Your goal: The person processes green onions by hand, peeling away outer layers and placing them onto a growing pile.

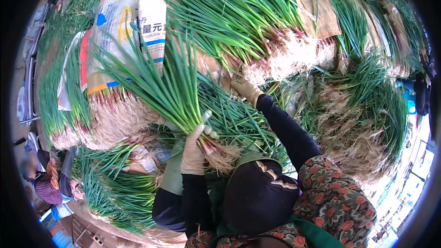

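My left hand (195, 149), in a pale glove, is closed round a bunch of green onions (177, 96). Their leaves fan out to the upper left, and the shaggy roots hang below my fist. My right hand (248, 92), gloved too, reaches forward with bent fingers to the near edge of a large pile of green onions (243, 14), by the pale roots. What its fingertips hold, if anything, is hidden. Loose green onions (234, 115) lie beneath and between both hands.
Printed sacks (115, 32) and a brown sheet (317, 4) cover parts of the stacked onions. A heap with dry roots (353, 119) lies at right, another bunch (128, 193) at lower left. My black-clad knee (257, 197) is close below. Another person (48, 186) is at far left.
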`<state>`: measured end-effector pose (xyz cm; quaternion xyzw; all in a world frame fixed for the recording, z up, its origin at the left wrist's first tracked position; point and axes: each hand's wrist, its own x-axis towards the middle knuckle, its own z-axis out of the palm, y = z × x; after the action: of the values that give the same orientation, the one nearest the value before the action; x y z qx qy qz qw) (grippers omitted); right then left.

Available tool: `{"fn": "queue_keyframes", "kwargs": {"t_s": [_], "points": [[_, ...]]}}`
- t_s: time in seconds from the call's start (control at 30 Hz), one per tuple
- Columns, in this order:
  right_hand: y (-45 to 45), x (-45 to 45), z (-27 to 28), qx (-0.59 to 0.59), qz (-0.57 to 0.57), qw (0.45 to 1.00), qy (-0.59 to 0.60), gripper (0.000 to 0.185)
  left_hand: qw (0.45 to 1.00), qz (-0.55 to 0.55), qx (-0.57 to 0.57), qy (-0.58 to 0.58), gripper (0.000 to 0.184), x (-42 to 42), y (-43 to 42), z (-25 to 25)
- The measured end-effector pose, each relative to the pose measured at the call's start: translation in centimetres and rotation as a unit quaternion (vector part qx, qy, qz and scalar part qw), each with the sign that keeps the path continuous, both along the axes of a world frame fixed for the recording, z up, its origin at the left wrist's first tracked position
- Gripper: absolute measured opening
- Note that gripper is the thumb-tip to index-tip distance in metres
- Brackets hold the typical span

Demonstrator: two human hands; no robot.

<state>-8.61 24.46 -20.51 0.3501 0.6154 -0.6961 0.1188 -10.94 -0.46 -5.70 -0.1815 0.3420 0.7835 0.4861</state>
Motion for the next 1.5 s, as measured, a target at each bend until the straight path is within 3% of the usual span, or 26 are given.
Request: {"fn": "queue_keyframes", "kwargs": {"t_s": [0.07, 0.13, 0.17, 0.23, 0.33, 0.43, 0.5, 0.53, 0.57, 0.6, 0.63, 0.7, 0.77, 0.83, 1.0, 1.1, 1.17, 1.2, 1.23, 1.27, 1.3, 1.37, 1.4, 1.43, 1.47, 1.5], "points": [[-1.7, 0.5, 0.7, 0.183, 0.083, 0.962, 0.185, 0.031, 1.000, 0.015, -0.025, 0.009, 0.040, 0.0, 0.0, -0.8], [-4.2, 2.2, 4.0, 0.346, 0.176, 0.896, 0.215, 0.029, 0.993, 0.060, -0.104, -0.019, 0.032, 0.2, 1.0, -0.1], [-5.5, 3.1, 7.8, 0.420, 0.226, 0.865, 0.156, 0.027, 0.996, 0.023, -0.086, -0.012, 0.032, 0.0, 0.6, -0.9], [-7.9, 4.8, 11.7, 0.399, 0.334, 0.842, 0.141, 0.024, 0.997, -0.015, -0.071, 0.023, 0.031, -0.4, 0.5, -1.9], [-9.1, 6.8, 10.7, 0.331, 0.409, 0.830, 0.185, 0.024, 0.991, 0.043, -0.122, 0.034, 0.027, 0.4, 2.0, -1.7], [-6.6, 7.9, 3.7, 0.332, 0.335, 0.876, 0.102, 0.025, 0.990, 0.096, -0.105, 0.012, 0.025, 1.0, 0.9, -1.8], [-3.9, 6.4, 3.9, 0.335, 0.376, 0.861, -0.067, 0.031, 0.994, 0.103, -0.040, -0.014, 0.025, 0.8, 0.3, -1.8], [-4.1, 6.8, 0.6, 0.342, 0.316, 0.875, 0.132, 0.037, 0.995, 0.095, -0.013, -0.026, 0.022, 0.8, 0.4, -1.7], [-4.6, 6.3, 1.4, 0.126, 0.247, 0.951, 0.137, 0.036, 0.996, 0.084, -0.007, -0.032, 0.020, 1.1, 0.5, -1.5], [-5.6, 4.4, 4.0, -0.095, 0.160, 0.973, 0.134, 0.035, 0.997, 0.071, 0.000, -0.038, 0.019, 1.3, 0.6, -1.3], [-6.1, 2.2, 6.8, -0.305, 0.067, 0.941, 0.131, 0.035, 0.997, 0.059, 0.012, -0.038, 0.017, 1.0, 1.1, -1.4], [-7.4, 0.0, 11.5, -0.465, 0.018, 0.882, 0.068, 0.027, 0.999, 0.044, -0.019, -0.020, 0.019, 1.0, 1.3, -1.6], [-8.4, -1.4, 9.1, -0.490, -0.055, 0.866, 0.086, 0.021, 0.999, 0.037, -0.027, -0.024, 0.019, 1.1, 1.2, -0.9], [-8.4, -0.9, 8.1, -0.386, -0.029, 0.918, 0.087, 0.020, 0.998, 0.049, -0.015, -0.035, 0.018, 1.2, 1.2, -0.6], [-8.3, 0.3, 8.5, -0.569, -0.023, 0.817, 0.098, 0.022, 0.998, 0.030, -0.044, -0.024, 0.016, 1.5, 1.8, -0.6], [-9.0, -0.2, 7.0, -0.260, 0.039, 0.957, 0.125, 0.022, 0.999, 0.030, -0.027, -0.021, 0.021, 1.8, 1.7, -0.9], [-9.5, -0.2, 5.8, 0.061, 0.133, 0.983, 0.107, 0.026, 0.999, 0.000, -0.034, -0.004, 0.022, 1.8, 1.3, -0.5], [-9.6, 0.0, 5.2, 0.238, 0.158, 0.953, 0.102, 0.027, 0.999, 0.028, -0.004, -0.017, 0.028, 2.2, 1.3, -0.2], [-8.2, 0.8, 4.6, 0.321, 0.215, 0.922, 0.035, 0.027, 0.999, 0.038, -0.017, -0.015, 0.030, 2.5, 1.3, 0.3], [-7.0, 1.4, 3.8, 0.312, 0.291, 0.904, -0.005, 0.027, 0.998, 0.048, -0.030, -0.010, 0.033, 2.5, 1.4, 0.8], [-5.9, 1.4, 4.6, 0.152, 0.404, 0.898, -0.090, 0.031, 0.997, 0.063, -0.043, -0.005, 0.037, 2.4, 1.5, 1.3], [-5.4, 2.8, 6.2, 0.064, 0.518, 0.846, -0.104, 0.040, 0.998, 0.016, 0.059, -0.020, 0.051, 1.6, 0.9, 1.2], [-4.6, 3.1, 7.2, 0.076, 0.500, 0.860, -0.065, 0.048, 1.000, 0.019, 0.018, -0.013, 0.049, 1.5, 1.0, 0.9], [-3.6, 2.1, 9.7, 0.077, 0.402, 0.912, -0.033, 0.046, 0.999, 0.024, -0.023, -0.006, 0.048, 1.3, 1.2, 0.6], [-2.9, 1.4, 7.2, 0.327, 0.380, 0.865, 0.019, 0.045, 1.000, 0.010, -0.007, -0.013, 0.046, 1.2, 1.2, 0.0], [-1.7, 0.9, 7.2, 0.548, 0.375, 0.745, 0.059, 0.042, 1.000, -0.005, 0.008, -0.021, 0.044, 1.1, 1.1, -0.7]]}}
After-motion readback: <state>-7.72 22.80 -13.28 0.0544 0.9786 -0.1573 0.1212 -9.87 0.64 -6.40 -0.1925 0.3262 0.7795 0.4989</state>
